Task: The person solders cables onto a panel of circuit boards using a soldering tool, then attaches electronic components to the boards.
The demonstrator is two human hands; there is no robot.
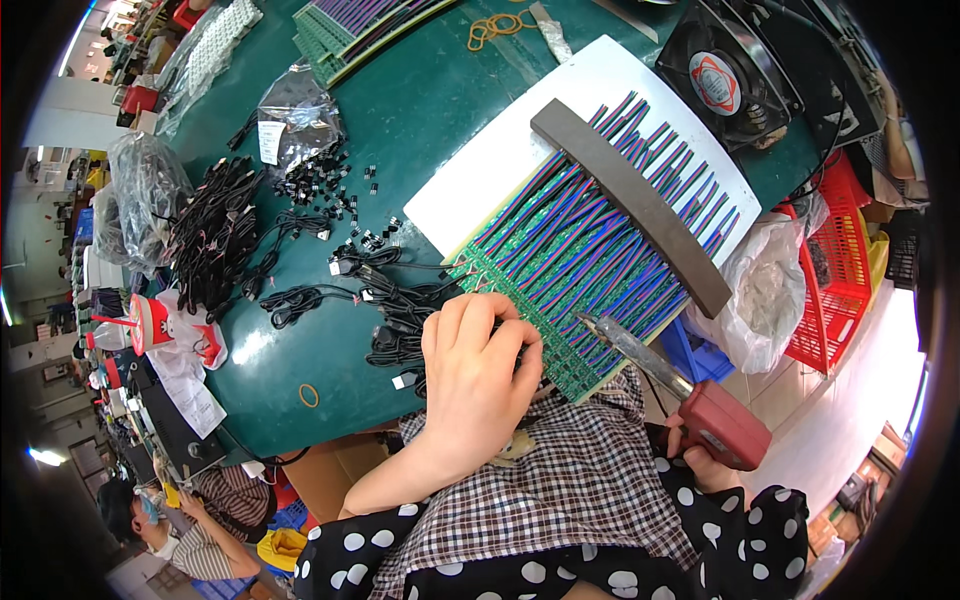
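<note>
A green circuit board panel point(572, 372) lies slanted on a white sheet point(480, 165), with rows of striped ribbon wires point(545, 235) running across it. A curved dark bar point(640, 205) rests over the wires. My left hand point(478, 365) is bent and closed at the panel's near left edge; whatever its fingertips hold is hidden. Coiled black cables point(400, 330) lie beside it. In my right hand point(700, 465) is a red-handled soldering gun point(725, 425), its tip over the panel to the right of my left hand.
Bundled black cables point(215, 225), small black connectors point(310, 185) and a plastic bag point(300, 110) lie on the green table's left. A fan point(715, 85) stands far right, above a red basket point(835, 290). A red cup point(150, 323) sits at the left edge; a co-worker point(215, 525) is beyond.
</note>
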